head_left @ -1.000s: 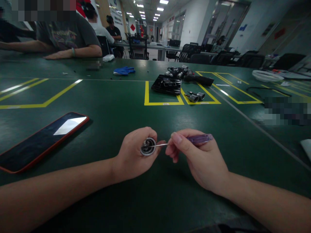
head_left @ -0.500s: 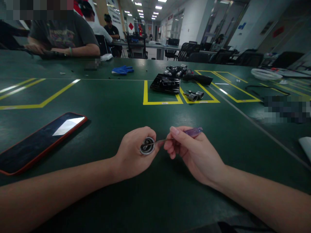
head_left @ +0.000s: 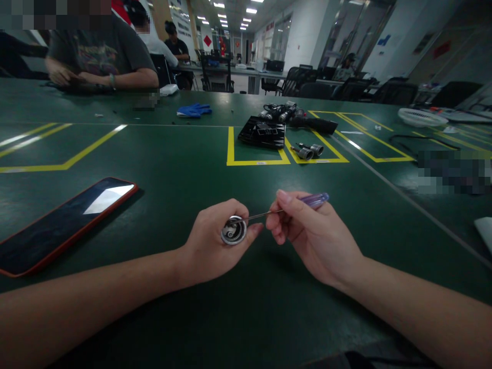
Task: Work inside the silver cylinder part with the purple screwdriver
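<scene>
My left hand (head_left: 215, 241) is wrapped round a round metal connector (head_left: 234, 230), its open ringed end facing me with small parts inside. Most of the connector's body is hidden in the palm. Between the thumb and fingers of my right hand (head_left: 307, 230) is a slim screwdriver (head_left: 315, 200) with a clear purple handle. Its thin shaft points left, and the tip reaches the upper part of the connector's opening; whether it touches a part inside I cannot tell.
A phone in an orange case (head_left: 69, 225) lies at left. Farther back are a blue glove (head_left: 194, 110), a black pouch (head_left: 262, 132), two metal connectors (head_left: 309, 151) and a heap of dark cabled parts (head_left: 282, 110) near yellow tape outlines. A person (head_left: 100, 56) sits across the table.
My right hand has moved slightly up and to the right with the screwdriver, whose tip has shifted toward the upper part of the opening. The connector has barely moved.
</scene>
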`<state>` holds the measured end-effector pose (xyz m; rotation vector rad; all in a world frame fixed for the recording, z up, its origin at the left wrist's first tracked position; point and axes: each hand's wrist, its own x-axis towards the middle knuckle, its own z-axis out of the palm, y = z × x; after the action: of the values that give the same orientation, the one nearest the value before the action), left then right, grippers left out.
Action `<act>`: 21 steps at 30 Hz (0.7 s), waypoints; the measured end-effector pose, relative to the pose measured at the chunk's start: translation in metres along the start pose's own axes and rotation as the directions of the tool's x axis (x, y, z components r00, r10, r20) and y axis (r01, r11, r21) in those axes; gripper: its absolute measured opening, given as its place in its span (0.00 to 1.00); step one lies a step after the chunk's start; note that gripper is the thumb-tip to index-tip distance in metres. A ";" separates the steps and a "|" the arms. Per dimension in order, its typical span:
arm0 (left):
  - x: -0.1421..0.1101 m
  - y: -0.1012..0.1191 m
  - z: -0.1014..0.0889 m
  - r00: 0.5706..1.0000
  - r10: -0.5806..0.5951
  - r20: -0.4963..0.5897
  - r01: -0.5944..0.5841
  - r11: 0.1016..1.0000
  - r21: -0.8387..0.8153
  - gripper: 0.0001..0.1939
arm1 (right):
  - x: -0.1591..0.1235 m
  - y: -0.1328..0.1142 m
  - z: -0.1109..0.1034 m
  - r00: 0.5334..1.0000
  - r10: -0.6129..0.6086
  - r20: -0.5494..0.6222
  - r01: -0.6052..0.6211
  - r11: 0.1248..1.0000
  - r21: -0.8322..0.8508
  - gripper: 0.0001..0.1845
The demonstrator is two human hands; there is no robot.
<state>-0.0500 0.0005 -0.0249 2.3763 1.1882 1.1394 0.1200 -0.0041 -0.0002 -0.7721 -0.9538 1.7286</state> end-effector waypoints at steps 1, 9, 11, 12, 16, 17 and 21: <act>0.000 0.002 0.000 1.000 -0.009 0.008 0.009 0.999 -0.032 0.07 | 0.000 -0.002 0.001 1.000 -0.027 0.002 0.027 0.999 -0.025 0.11; -0.002 0.014 -0.003 0.997 -0.074 0.035 0.081 0.970 -0.229 0.09 | -0.004 -0.011 0.003 0.982 -0.186 -0.003 0.182 0.961 -0.207 0.11; -0.002 0.015 -0.003 0.998 -0.054 0.038 0.061 0.967 -0.249 0.09 | -0.007 -0.011 0.003 0.971 -0.237 0.019 0.232 0.931 -0.282 0.11; -0.002 0.014 -0.003 0.998 -0.049 0.038 0.057 0.967 -0.249 0.09 | -0.008 -0.011 0.004 0.965 -0.260 0.032 0.256 0.911 -0.322 0.10; -0.002 0.014 -0.003 0.994 -0.092 0.057 0.102 0.971 -0.218 0.09 | -0.011 -0.016 0.011 0.944 -0.304 0.125 0.324 0.798 -0.508 0.10; -0.003 0.014 -0.003 0.993 -0.105 0.062 0.117 0.968 -0.221 0.09 | -0.011 -0.018 0.014 0.935 -0.314 0.161 0.349 0.753 -0.557 0.11; -0.003 0.017 -0.003 0.994 -0.096 0.049 0.107 0.938 -0.330 0.07 | -0.009 -0.030 0.027 0.894 -0.322 0.311 0.444 0.549 -0.708 0.12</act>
<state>-0.0436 -0.0124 -0.0159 2.0483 1.0035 1.1599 0.1132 -0.0126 0.0396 -0.8701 -1.8755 0.9383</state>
